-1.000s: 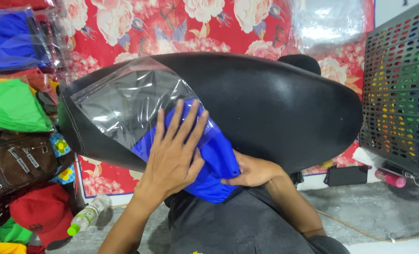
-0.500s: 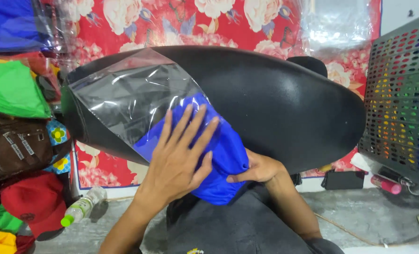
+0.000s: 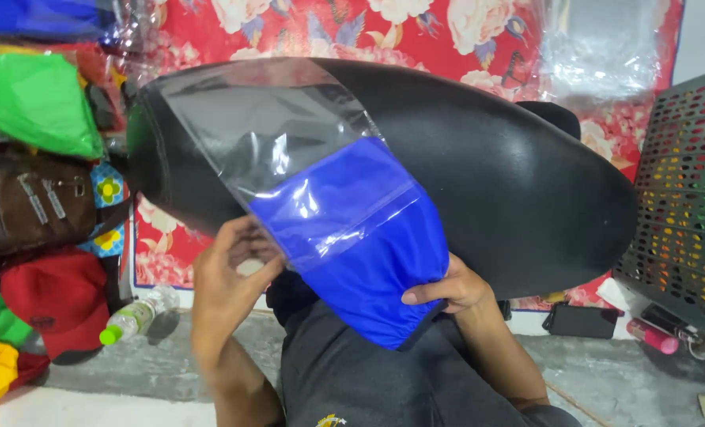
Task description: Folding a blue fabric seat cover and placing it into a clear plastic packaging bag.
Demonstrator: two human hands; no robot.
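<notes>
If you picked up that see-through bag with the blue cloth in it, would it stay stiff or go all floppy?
Probably floppy: the clear plastic bag already bends over the round black seat. It looks slippery too, since its film is shiny. The blue cloth seems soft and light; it bunches where the right hand grips it, with the left hand at the bag's edge.

A folded cloth (image 3: 368, 261) sat half inside a clear plastic bag (image 3: 273, 134) at frame centre, both lying on the big seat (image 3: 510, 174) that spanned the middle. The left hand (image 3: 230, 277) was at the bag's lower left edge, the right hand (image 3: 447, 289) at the cloth's lower right. A cap (image 3: 56, 300) and bottle (image 3: 135, 316) lay lower left, a mesh rack (image 3: 684, 213) stood far right.
</notes>
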